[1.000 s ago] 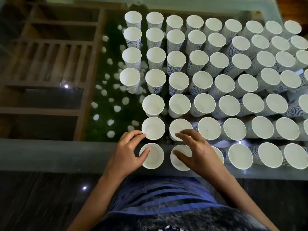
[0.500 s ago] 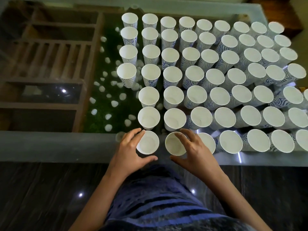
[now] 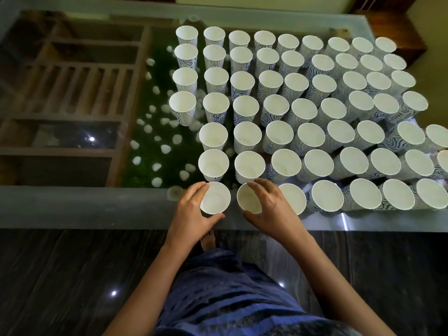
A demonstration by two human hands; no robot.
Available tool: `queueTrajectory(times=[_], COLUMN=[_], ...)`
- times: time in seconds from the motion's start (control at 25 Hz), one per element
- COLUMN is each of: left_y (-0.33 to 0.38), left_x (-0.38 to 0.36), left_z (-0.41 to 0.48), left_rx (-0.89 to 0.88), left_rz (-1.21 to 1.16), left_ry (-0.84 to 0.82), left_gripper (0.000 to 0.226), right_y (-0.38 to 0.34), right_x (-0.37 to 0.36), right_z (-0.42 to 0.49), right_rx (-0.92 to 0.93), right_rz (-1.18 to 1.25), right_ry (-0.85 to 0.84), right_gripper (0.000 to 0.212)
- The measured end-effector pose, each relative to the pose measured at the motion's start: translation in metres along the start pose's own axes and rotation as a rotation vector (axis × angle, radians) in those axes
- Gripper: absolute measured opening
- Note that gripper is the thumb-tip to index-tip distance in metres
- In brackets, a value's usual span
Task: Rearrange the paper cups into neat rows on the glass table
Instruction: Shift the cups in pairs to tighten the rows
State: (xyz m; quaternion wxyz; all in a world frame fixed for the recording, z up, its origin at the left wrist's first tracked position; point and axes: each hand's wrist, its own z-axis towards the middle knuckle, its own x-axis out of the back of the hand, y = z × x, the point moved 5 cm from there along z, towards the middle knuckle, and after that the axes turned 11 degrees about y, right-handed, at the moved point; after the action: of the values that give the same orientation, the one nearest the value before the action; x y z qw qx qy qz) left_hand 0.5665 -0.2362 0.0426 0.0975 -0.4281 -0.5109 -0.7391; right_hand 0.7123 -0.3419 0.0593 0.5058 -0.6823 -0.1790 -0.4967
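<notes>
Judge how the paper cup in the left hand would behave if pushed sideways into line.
The paper cup in the left hand looks empty and thin-walled: probably very light, easily crushed. Tall and tapered, it may tip if pushed near the rim. On the smooth glass table it should slide readily.

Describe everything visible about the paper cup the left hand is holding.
The white paper cup stands upright and empty, mouth open, at the left end of the nearest row on the glass table. Its outer wall is hidden from above. The left hand curls round its rim, fingers on the far side, thumb near.
</notes>
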Motion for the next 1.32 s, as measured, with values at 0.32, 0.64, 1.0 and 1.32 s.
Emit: queueTrajectory(times=[0.32, 0.64, 1.0, 1.32], left_y=[0.0, -0.002, 0.011, 0.061], left_x=[-0.004, 0.0, 0.003, -0.033], left_z=[-0.002, -0.001, 0.004, 0.009], left_rx=[0.017, 0.015, -0.081, -0.364], left_rz=[-0.016, 0.001, 0.024, 0.049], left_ry=[0.028, -0.003, 0.034, -0.196], left_gripper=[0.076, 0.083, 0.073, 0.065], right_y=[0.001, 0.002, 0.009, 0.056], right_x=[0.003, -0.001, 0.013, 0.045], right_z=[0.0, 0.0, -0.006, -0.021], right_rx=[0.022, 0.003, -0.029, -0.151], right_rz=[-0.017, 0.007, 0.054, -0.02], right_ry=[-0.021, 0.0, 0.032, 0.075], right_gripper=[0.068, 0.071, 0.075, 0.077])
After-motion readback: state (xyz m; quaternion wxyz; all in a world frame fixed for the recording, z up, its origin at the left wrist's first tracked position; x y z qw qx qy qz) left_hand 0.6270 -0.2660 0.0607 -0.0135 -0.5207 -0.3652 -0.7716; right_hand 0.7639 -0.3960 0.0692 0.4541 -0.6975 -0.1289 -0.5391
